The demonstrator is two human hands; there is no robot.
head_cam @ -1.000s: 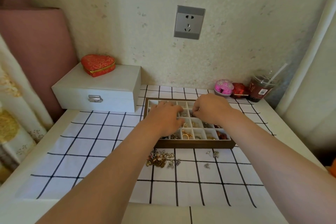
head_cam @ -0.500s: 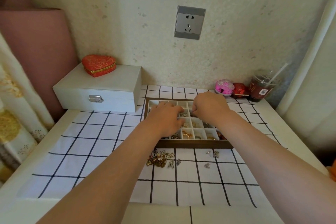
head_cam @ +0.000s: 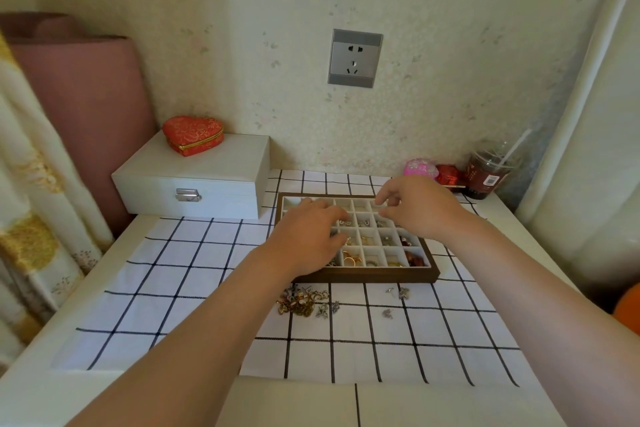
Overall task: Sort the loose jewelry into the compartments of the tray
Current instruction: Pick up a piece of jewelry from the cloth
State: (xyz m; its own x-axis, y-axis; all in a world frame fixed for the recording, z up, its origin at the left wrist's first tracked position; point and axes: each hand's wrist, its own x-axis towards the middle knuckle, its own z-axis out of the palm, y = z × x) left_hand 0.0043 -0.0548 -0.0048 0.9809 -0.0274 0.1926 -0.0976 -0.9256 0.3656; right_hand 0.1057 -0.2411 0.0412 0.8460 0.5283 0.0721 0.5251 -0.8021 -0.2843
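Observation:
A brown wooden tray (head_cam: pixel 367 277) with white compartments sits on the checked cloth; rings and small gold, silver and red pieces lie in several compartments. My left hand (head_cam: pixel 306 237) lies palm down over the tray's left part, fingers curled into the compartments, and anything under them is hidden. My right hand (head_cam: pixel 420 208) hovers over the tray's back right corner, thumb and fingers apart, with nothing visible between them. A pile of loose jewelry (head_cam: pixel 302 302) lies on the cloth in front of the tray. A few silver pieces (head_cam: pixel 398 293) lie to the pile's right.
A white jewelry box (head_cam: pixel 197 180) with a red heart-shaped case (head_cam: pixel 192 133) on top stands at the back left. A pink trinket (head_cam: pixel 419 166), a red box (head_cam: pixel 448 174) and a plastic drink cup with straw (head_cam: pixel 486 173) stand at the back right by the wall.
My right hand has drawn away from my left hand toward the right and its fingers have spread. My left hand has stayed over the tray's left part.

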